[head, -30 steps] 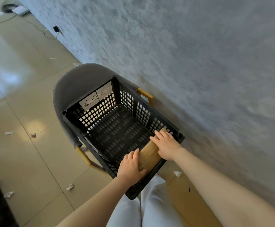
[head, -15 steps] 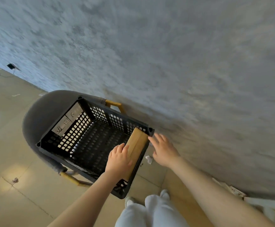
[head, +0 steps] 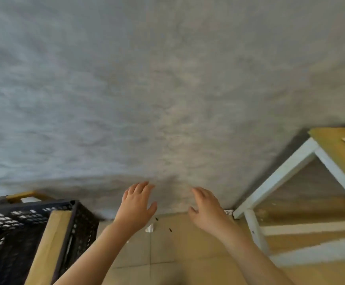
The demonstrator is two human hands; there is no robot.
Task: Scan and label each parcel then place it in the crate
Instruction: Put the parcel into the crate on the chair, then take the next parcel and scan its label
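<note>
At the lower left of the head view I find the black perforated plastic crate (head: 9,229), cut off by the frame edge, with the brown cardboard parcel (head: 48,245) standing tilted inside it, leaning against the crate's right-hand wall so that its upper end reaches the rim. Neither hand touches the parcel or the crate. I note the left hand (head: 135,204) raised in the air right of the crate, fingers extended and slightly spread, thumb out, holding nothing. The right hand (head: 205,206) is level with it and further right, fingers loosely extended, likewise empty; the two hands are apart, with a clear gap between them, and both bare forearms run down to the near edge of the frame. Behind the crate I see a yellow wooden armrest (head: 23,197) and a sliver of grey seat back, which I take to belong to a chair, though most of it is out of view. A mottled grey wall (head: 167,89) fills the far part of the scene. Below the hands is a tan tiled floor (head: 163,251), on which lie a crumpled white paper scrap (head: 150,228) and a couple of small dark specks. At the right stands a table with a white frame (head: 286,173) and a wooden top; a white sheet lies on it at the far right edge, too cropped for me to identify. The frame is motion-blurred throughout.
</note>
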